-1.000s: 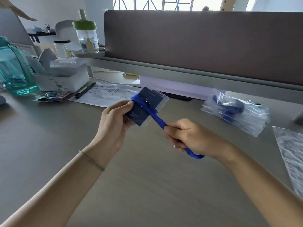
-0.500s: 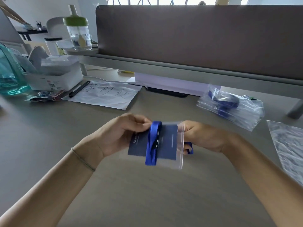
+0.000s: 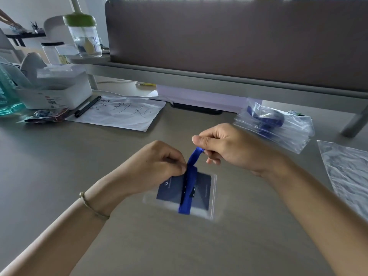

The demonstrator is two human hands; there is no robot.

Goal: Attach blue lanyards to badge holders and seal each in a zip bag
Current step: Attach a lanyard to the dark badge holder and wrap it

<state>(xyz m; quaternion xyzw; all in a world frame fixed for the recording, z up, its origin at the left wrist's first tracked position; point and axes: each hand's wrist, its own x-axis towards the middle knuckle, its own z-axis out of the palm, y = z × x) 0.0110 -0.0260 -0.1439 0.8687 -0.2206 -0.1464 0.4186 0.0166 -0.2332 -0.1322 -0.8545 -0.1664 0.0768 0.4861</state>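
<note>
the left hand (image 3: 157,166) is pinching the top edge of a clear badge holder (image 3: 187,194), which is hanging tilted above the grey desk (image 3: 59,176) with a dark blue card inside. a blue lanyard (image 3: 189,182) is running down across the holder's face, and the right hand (image 3: 229,148) is pinching its upper end just above and to the right of the left hand. further back on the right, a stack of zip bags (image 3: 278,124) with blue lanyards inside is lying on the desk, with more clear bags (image 3: 348,176) at the right edge. a handwritten sheet (image 3: 123,114) and a black pen (image 3: 87,106) are lying at the back left.
</note>
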